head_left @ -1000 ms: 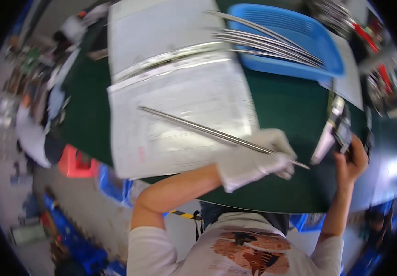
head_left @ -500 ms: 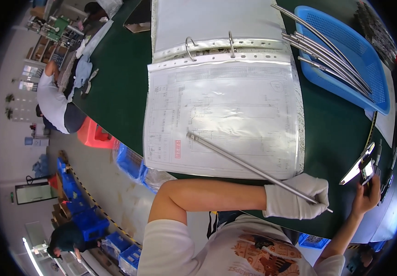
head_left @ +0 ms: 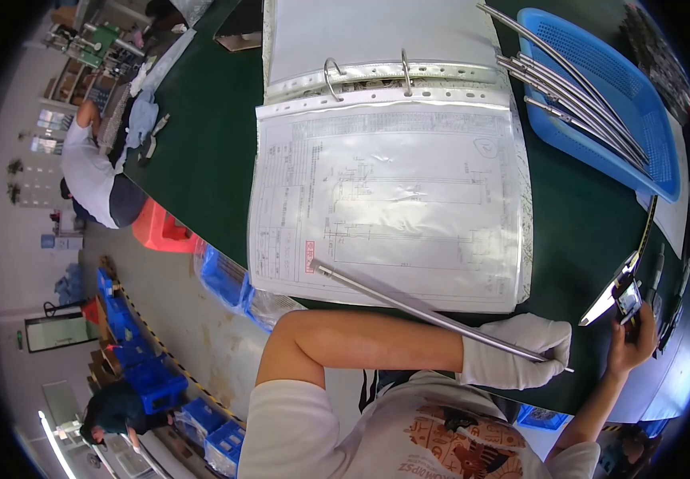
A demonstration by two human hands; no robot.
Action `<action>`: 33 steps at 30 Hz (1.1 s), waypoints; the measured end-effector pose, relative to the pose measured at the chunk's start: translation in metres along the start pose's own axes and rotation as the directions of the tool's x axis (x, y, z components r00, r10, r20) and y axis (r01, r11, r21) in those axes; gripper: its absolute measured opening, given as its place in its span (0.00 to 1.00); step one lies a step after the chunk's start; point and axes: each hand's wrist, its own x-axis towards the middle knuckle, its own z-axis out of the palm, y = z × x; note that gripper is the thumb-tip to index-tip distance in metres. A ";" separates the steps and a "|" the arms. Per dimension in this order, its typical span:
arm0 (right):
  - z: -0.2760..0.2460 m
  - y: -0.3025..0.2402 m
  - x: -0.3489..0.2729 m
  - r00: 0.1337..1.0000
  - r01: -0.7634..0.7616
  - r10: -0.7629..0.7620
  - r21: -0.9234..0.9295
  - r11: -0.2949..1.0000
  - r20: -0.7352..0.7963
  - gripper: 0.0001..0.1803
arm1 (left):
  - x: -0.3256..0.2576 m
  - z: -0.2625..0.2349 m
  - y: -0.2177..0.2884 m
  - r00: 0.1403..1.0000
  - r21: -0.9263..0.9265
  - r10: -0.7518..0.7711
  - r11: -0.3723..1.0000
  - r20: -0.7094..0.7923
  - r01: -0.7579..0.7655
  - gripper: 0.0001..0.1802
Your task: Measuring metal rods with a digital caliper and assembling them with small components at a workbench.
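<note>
My left hand (head_left: 521,347), in a white glove, is closed around a slim metal rod (head_left: 425,307) near its right end. The rod slants up to the left, its far end over the lower part of a printed drawing sheet (head_left: 409,191) in a clear sleeve. The sheet lies in an open ring binder (head_left: 385,76). At the right, my bare right hand (head_left: 635,339) grips a digital caliper (head_left: 627,300) by its display body. The caliper's jaws point down and left, a little apart from the gloved hand and the rod's right end.
A blue plastic basket (head_left: 656,152) holding several metal rods (head_left: 576,96) stands at the back right of the green table (head_left: 193,144). Dark pen-like tools (head_left: 668,307) lie right of the caliper. Two other people work at the left, beyond a red stool (head_left: 157,227) and blue crates (head_left: 153,383).
The rod's far end has swung down and left across the sheet, so it lies closer to my left forearm. The caliper has tilted and shifted slightly left and down in my right hand.
</note>
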 end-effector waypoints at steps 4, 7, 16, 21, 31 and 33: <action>0.001 -0.004 0.000 0.996 -0.087 0.088 0.054 0.995 -0.009 0.28 | 0.000 -0.001 -0.001 1.000 0.034 -0.003 0.999 0.017 0.002 0.04; 0.003 -0.006 0.002 0.999 0.007 -0.006 0.022 1.000 -0.054 0.28 | 0.001 -0.002 -0.003 0.999 -0.064 -0.029 0.998 0.016 0.029 0.04; 0.001 -0.015 0.009 1.000 0.005 -0.006 0.014 1.000 0.030 0.29 | 0.001 -0.005 0.000 0.991 -0.177 -0.118 0.976 0.062 0.127 0.04; 0.001 -0.014 0.006 0.998 -0.053 0.054 0.044 0.998 -0.027 0.29 | 0.002 -0.005 0.007 0.976 -0.276 -0.212 0.936 0.050 0.218 0.04; -0.004 0.006 -0.013 0.999 -0.032 0.032 -0.008 0.999 -0.032 0.33 | -0.002 -0.010 0.025 0.977 -0.209 -0.207 0.955 0.045 0.212 0.05; -0.002 0.000 -0.010 0.986 -0.098 0.115 0.138 0.986 -0.119 0.34 | -0.001 -0.010 0.026 0.979 -0.210 -0.203 0.956 0.023 0.203 0.06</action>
